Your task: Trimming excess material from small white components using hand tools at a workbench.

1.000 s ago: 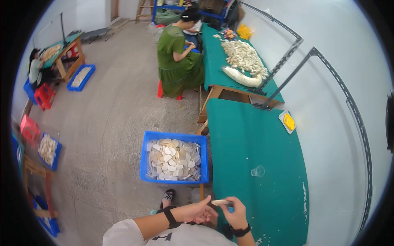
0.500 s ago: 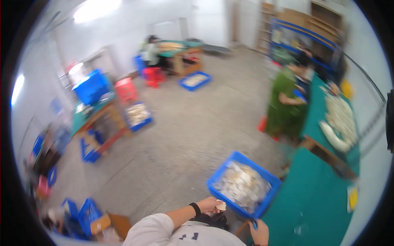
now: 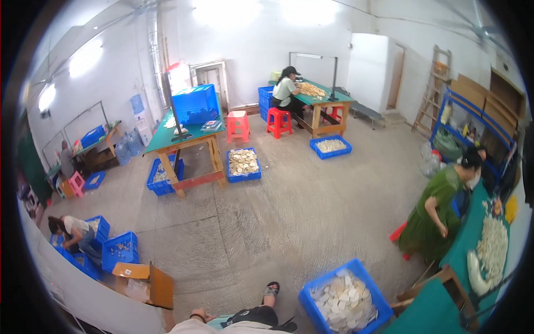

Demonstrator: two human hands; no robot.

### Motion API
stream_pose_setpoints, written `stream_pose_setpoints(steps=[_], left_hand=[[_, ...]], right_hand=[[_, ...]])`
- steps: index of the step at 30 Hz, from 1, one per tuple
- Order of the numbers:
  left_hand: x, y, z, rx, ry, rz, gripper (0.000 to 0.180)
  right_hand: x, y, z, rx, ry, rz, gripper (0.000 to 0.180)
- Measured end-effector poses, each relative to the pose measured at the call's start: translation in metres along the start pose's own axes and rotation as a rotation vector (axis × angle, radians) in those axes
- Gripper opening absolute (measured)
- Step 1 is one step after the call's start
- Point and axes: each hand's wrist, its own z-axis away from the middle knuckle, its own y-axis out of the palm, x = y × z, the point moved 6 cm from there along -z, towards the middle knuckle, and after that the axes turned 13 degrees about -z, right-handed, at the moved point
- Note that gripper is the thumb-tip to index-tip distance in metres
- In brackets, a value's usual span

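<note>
My left hand (image 3: pixel 204 315), with a dark band at the wrist, shows small at the lower edge, beside a pale teal flat thing (image 3: pixel 221 321) next to my dark shorts. Its fingers are too small and partly hidden to tell how they are held, and nothing can be made out in them. My right hand is out of sight. To the right of my legs a blue crate (image 3: pixel 311 307) stands on the floor, filled with flat, pale, irregular pieces (image 3: pixel 344 300). My sandalled foot (image 3: pixel 271 290) rests on the concrete between hand and crate.
Green-topped tables (image 3: pixel 431 309) run along the right, where a person in green (image 3: pixel 434 214) stands. Further off, another person (image 3: pixel 285 92) sits at a table. Blue crates (image 3: pixel 243 177), red stools (image 3: pixel 278 122) and a cardboard box (image 3: pixel 158 285) stand around the floor.
The view has swung up and to the right. My left hand has dropped away from the crate, and the pale piece it held no longer shows. My right hand, with its blue-ended tool, has left the view.
</note>
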Motion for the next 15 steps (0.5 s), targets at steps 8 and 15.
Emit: stream_pose_setpoints(steps=[8,15], left_hand=[[-0.02,-0.031,-0.189,0.046,-0.143,0.765,0.066],[-0.074,-0.239,-0.255,0.004,0.188,0.896,0.025]], right_hand=[[0.098,0.125,-0.206,0.237,-0.1,0.178,0.045],[0.138,0.186,-0.282,0.405,-0.051,0.277,0.045]])
